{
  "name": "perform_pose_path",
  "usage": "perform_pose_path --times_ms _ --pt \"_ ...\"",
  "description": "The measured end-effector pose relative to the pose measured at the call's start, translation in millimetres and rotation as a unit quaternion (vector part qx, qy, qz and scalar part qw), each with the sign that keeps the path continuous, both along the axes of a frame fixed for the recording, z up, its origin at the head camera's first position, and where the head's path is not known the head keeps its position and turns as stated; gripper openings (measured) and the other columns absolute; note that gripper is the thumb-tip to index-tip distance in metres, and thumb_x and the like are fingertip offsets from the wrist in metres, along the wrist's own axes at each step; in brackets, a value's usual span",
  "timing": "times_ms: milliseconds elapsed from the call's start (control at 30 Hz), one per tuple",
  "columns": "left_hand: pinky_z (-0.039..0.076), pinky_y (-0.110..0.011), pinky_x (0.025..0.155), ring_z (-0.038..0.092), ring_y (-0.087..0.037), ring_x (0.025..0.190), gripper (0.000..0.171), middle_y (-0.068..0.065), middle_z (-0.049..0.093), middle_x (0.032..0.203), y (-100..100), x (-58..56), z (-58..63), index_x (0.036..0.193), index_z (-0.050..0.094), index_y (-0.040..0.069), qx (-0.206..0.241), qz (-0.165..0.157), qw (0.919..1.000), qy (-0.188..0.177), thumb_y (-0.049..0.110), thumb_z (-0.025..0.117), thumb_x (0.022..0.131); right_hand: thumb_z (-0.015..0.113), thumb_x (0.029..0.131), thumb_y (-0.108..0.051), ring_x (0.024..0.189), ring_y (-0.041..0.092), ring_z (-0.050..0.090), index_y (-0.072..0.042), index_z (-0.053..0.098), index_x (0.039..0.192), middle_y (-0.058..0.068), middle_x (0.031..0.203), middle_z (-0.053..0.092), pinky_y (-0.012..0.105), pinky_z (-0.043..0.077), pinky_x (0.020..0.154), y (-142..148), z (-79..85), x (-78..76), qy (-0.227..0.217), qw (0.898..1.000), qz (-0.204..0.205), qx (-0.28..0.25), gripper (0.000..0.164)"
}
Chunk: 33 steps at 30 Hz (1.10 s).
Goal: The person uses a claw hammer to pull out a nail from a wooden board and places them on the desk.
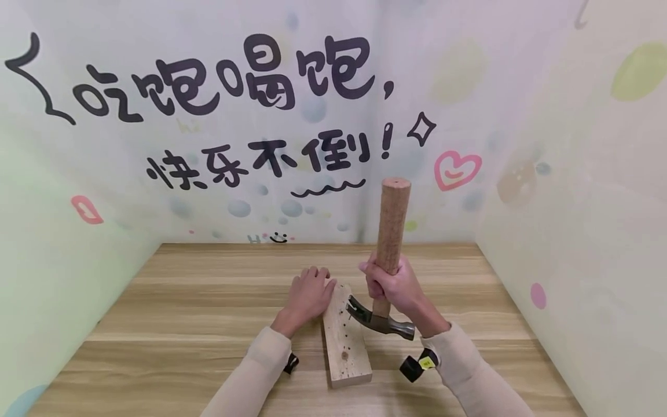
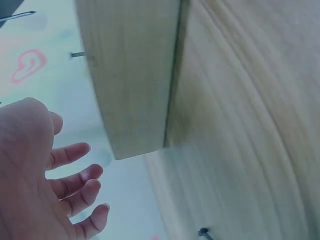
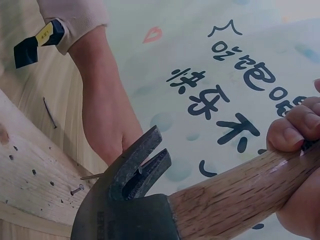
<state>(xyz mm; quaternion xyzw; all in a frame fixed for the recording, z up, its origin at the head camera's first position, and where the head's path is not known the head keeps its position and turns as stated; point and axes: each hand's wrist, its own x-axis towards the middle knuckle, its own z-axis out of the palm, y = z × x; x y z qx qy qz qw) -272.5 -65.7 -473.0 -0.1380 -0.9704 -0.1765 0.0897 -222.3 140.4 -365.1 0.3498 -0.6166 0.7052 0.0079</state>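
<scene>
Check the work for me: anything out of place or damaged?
A loose nail lies on the tabletop beside the board, neither in the wood nor held. The board is pocked with small dark holes, and another nail sticks out of it.

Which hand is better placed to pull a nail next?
Probably the right hand: it grips the hammer, claw toward the board. The left hand, at the board's far end, holds no tool.

Wrist views near board, left seemingly low
</scene>
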Motion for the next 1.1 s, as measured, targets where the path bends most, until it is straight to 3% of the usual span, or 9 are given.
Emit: perform_pose_path --times_ms 100,267,500,633,900,1100 --pt "0.046 -0.05 0.089 0.056 -0.03 0.107 0.034 -0.011 0.061 0.111 -3.3 5.2 6.3 0.117 0.062 0.011 0.013 -0.007 0.9999 0.007 0.038 0.045 0.105 0.053 0.095 0.002 0.039 0.021 0.033 -0.001 0.042 0.072 0.012 0.048 0.035 0.033 0.029 0.036 0.6 1.3 0.5 0.005 1.0 0.003 -0.011 0.025" --pt "0.05 -0.045 0.084 0.06 -0.028 0.103 0.025 -0.01 0.064 0.108 -7.7 18.2 18.1 0.112 0.063 0.01 0.074 -0.063 0.9953 0.006 0.029 0.051 0.103 0.05 0.095 0.004 0.039 0.022 0.031 -0.002 0.041 0.073 0.01 0.049 0.034 0.034 0.026 0.036 1.7 2.3 -0.2 0.011 0.999 0.02 -0.039 0.025" --pt "0.051 -0.036 0.083 0.06 -0.019 0.099 0.019 -0.004 0.065 0.105 -10.8 39.2 27.0 0.112 0.064 0.008 0.131 -0.154 0.979 0.024 0.021 0.058 0.1 0.052 0.095 0.001 0.039 0.021 0.031 -0.004 0.042 0.072 0.008 0.049 0.034 0.036 0.025 0.036 4.3 3.0 1.0 -0.005 0.999 0.016 -0.038 0.026" --pt "0.051 -0.035 0.085 0.06 -0.017 0.098 0.019 -0.001 0.065 0.104 -10.5 49.2 30.1 0.114 0.064 0.008 0.152 -0.19 0.9696 0.03 0.019 0.059 0.1 0.05 0.095 0.004 0.039 0.024 0.03 -0.002 0.04 0.071 0.01 0.049 0.034 0.036 0.026 0.036 4.7 3.0 0.5 0.006 0.999 0.015 -0.034 0.027" --pt "0.051 -0.036 0.089 0.06 -0.016 0.1 0.017 0.001 0.065 0.106 -9.6 56.9 27.6 0.114 0.062 0.009 0.171 -0.227 0.9586 0.019 0.018 0.058 0.1 0.05 0.096 0.001 0.038 0.022 0.029 -0.003 0.041 0.071 0.009 0.048 0.033 0.037 0.024 0.036 3.7 3.3 1.5 -0.005 0.999 0.027 -0.044 0.027" --pt "0.051 -0.042 0.092 0.061 -0.014 0.103 0.015 0.003 0.066 0.108 -6.1 60.4 22.9 0.114 0.061 0.013 0.2 -0.242 0.9492 -0.016 0.016 0.058 0.099 0.052 0.095 -0.002 0.038 0.02 0.031 -0.005 0.042 0.072 0.007 0.048 0.033 0.036 0.024 0.037 1.8 3.1 3.4 -0.017 0.998 0.024 -0.05 0.025"
